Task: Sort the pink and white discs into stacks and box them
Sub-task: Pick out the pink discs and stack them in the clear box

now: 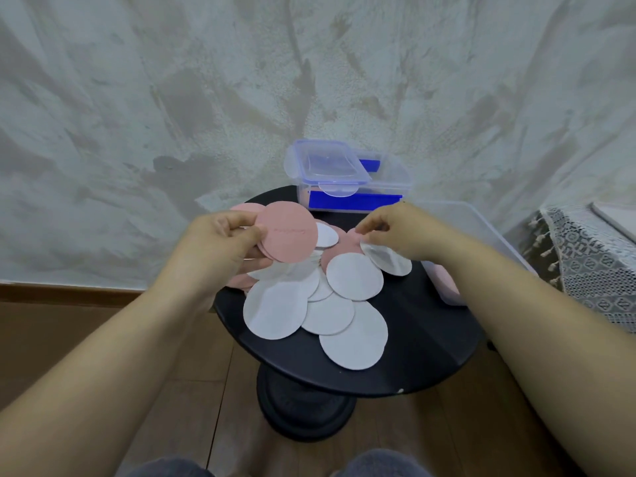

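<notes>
Several white discs [275, 309] lie overlapping on the round black table [423, 342], with pink discs [339, 251] partly buried under them. My left hand [220, 246] holds a small stack of pink discs [288, 232] tilted above the table's left side, thumb on top. My right hand [395, 235] reaches into the pile at the right, and its fingertips pinch the edge of a pink disc lying there. A clear box with a blue-rimmed lid [330, 166] resting askew on it stands at the table's far edge.
A clear plastic bin [481, 235] holding something pink stands right of the table. A lace-covered surface [592, 256] is at far right. A mottled wall rises behind, and wooden floor lies below. My knees show at the bottom edge.
</notes>
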